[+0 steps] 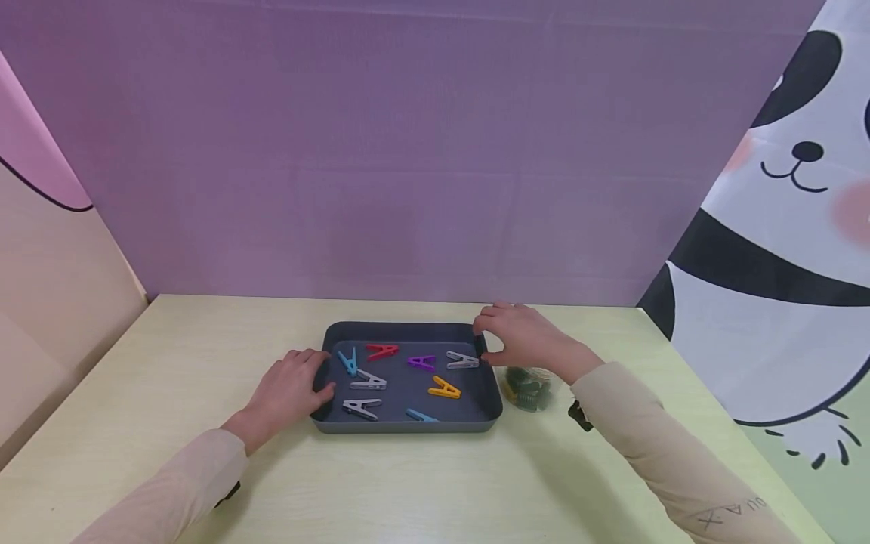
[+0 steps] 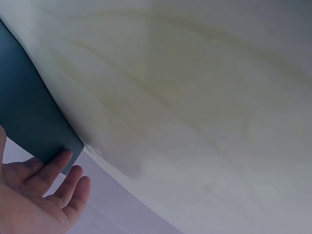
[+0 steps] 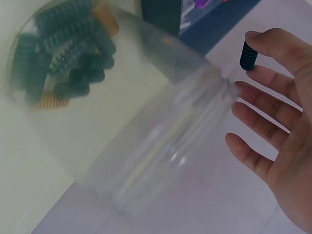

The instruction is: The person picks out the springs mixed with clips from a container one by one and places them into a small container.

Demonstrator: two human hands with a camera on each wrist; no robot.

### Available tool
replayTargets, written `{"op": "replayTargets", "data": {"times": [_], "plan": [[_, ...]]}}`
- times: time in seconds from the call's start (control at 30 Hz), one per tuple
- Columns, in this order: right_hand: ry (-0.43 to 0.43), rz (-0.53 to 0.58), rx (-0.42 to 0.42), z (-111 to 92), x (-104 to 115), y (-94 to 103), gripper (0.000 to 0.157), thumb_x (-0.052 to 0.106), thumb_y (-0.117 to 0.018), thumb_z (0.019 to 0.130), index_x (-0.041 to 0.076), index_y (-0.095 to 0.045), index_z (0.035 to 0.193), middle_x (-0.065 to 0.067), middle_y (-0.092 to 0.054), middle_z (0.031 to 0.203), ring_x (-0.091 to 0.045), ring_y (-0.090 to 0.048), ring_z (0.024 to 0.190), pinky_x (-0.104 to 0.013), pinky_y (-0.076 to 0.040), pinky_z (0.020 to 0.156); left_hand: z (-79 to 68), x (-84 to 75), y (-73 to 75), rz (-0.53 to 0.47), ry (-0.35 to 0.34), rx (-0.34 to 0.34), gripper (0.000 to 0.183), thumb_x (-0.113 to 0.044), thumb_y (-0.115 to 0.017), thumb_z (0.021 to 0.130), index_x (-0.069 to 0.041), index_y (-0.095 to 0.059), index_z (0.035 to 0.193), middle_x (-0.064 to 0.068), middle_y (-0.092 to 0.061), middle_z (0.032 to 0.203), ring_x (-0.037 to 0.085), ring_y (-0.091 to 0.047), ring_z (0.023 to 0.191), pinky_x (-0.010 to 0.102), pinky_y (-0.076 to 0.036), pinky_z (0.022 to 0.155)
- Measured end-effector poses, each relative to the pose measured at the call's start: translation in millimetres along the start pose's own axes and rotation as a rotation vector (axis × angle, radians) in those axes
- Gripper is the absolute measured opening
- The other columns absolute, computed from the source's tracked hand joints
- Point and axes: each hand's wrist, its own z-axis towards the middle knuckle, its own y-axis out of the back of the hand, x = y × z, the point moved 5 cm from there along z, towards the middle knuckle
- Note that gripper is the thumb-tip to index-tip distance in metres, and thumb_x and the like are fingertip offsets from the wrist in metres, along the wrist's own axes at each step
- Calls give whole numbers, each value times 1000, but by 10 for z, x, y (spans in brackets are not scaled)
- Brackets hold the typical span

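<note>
My right hand (image 1: pixel 526 340) is by the tray's right rim. In the right wrist view its thumb and index finger pinch a small dark green spring (image 3: pixel 248 57), while the other fingers are spread. A clear jar (image 3: pixel 146 126) holding several green and orange springs lies close to that hand. On the left, my left hand (image 1: pixel 288 387) touches the dark grey tray (image 1: pixel 404 428) at its side with loosely bent fingers. The left wrist view has those fingertips (image 2: pixel 63 156) against the tray's outer wall.
Inside the tray lie several plastic clothespins: a red one (image 1: pixel 382 351), a purple one (image 1: pixel 421 363), a yellow one (image 1: pixel 445 388), and some blue and grey ones. The light wooden table (image 1: pixel 408 491) ends at a purple backdrop (image 1: pixel 408 151); a panda picture (image 1: pixel 802 227) hangs at right.
</note>
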Motion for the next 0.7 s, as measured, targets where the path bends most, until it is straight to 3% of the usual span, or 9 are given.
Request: {"op": "replayTargets", "data": {"times": [0.3, 0.7], "plan": [[-31, 26, -66, -236, -235, 70, 30, 28, -73, 72, 15, -63, 97, 3, -60, 96, -18, -54, 89, -36, -49, 74, -2, 8, -14, 0, -10, -13, 51, -35, -63, 81, -3, -55, 119, 15, -59, 117, 32, -53, 108, 47, -46, 88], [-96, 65, -108, -477, -447, 161, 30, 24, -72, 72, 10, -63, 97, -3, -62, 97, -22, -57, 91, -39, -49, 79, 1, 7, -4, 2, -10, -14, 50, -35, -63, 80, -3, -55, 119, 15, -59, 117, 33, -53, 107, 46, -46, 88]]}}
